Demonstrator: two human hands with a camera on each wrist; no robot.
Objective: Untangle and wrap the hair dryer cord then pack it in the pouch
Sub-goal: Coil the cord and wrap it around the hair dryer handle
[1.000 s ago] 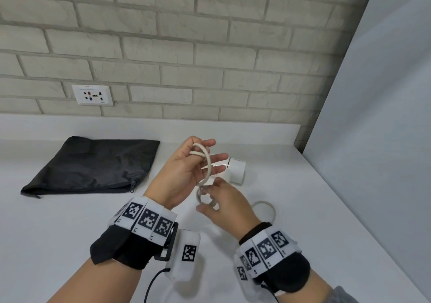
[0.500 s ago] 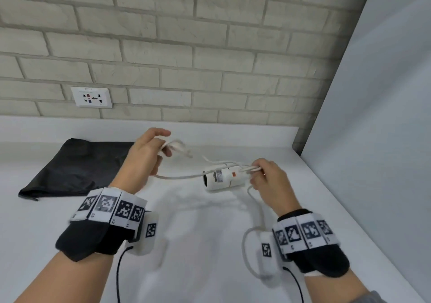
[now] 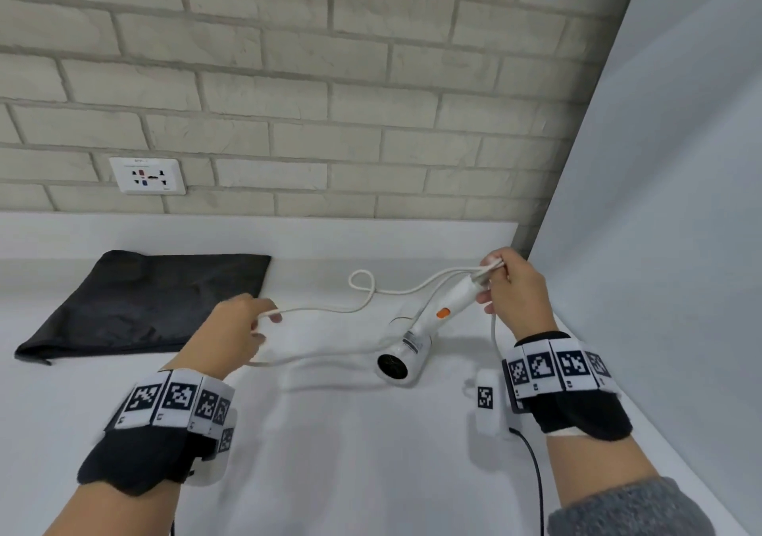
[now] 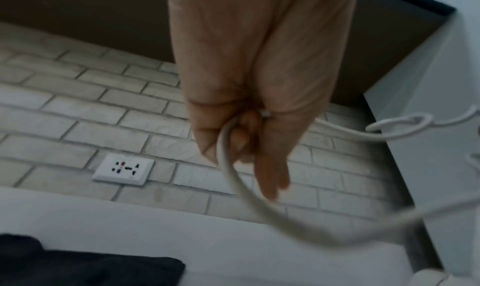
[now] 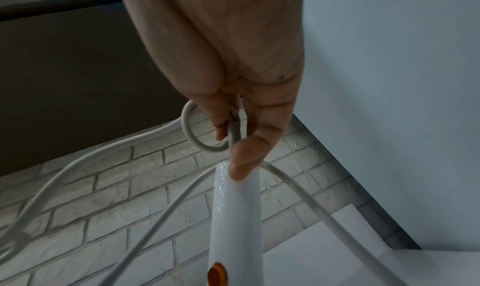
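White cord (image 3: 330,311) stretches between both hands above the tabletop (image 3: 350,453). Left hand (image 3: 231,335) pinches one loop; right hand (image 3: 513,288) grips the hair dryer (image 3: 416,337) handle end and cord strands. Black pouch (image 3: 144,304) lies far left.

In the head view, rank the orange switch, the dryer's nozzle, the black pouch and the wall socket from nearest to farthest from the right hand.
1. Orange switch, on the handle just below the right hand.
2. Nozzle, lower left, toward the counter.
3. Black pouch, far left on the counter.
4. Wall socket, upper left on the brick wall.
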